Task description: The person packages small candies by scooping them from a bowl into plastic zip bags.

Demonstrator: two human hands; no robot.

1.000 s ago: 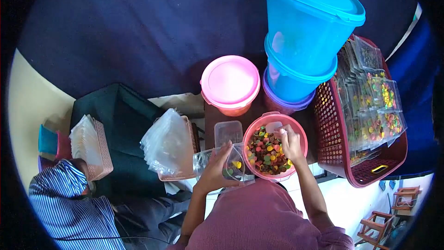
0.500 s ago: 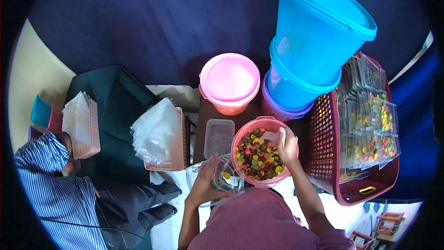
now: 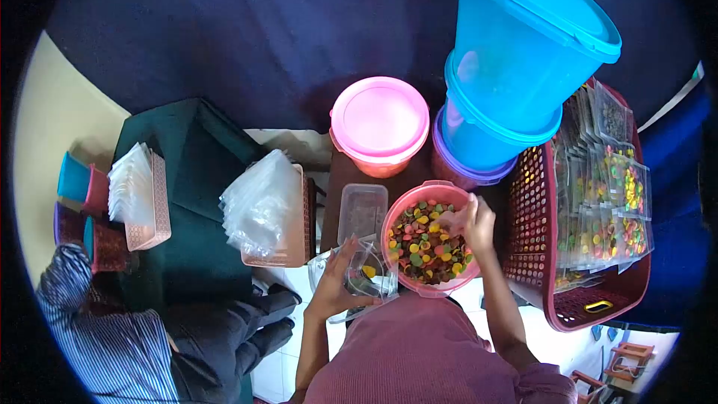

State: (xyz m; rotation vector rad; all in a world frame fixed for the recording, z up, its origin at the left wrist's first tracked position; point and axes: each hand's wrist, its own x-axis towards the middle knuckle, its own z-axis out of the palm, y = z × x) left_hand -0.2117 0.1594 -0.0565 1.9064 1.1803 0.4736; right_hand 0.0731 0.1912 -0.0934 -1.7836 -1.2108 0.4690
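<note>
Left of the pink tub (image 3: 430, 193), the left hand (image 3: 333, 288), grip half-curled, holds a clear bag (image 3: 380, 284); over the tub, the right hand (image 3: 479, 226), grip pinched, holds a blurred scoop (image 3: 449, 220)

A dusty purple-pink cloth top (image 3: 434, 352) with tiny ridges covers the body. The loose right sleeve (image 3: 544, 384) is the same colour and ends near the elbow. The left hand (image 3: 333, 286) and right hand (image 3: 479, 228) are bare.
</note>
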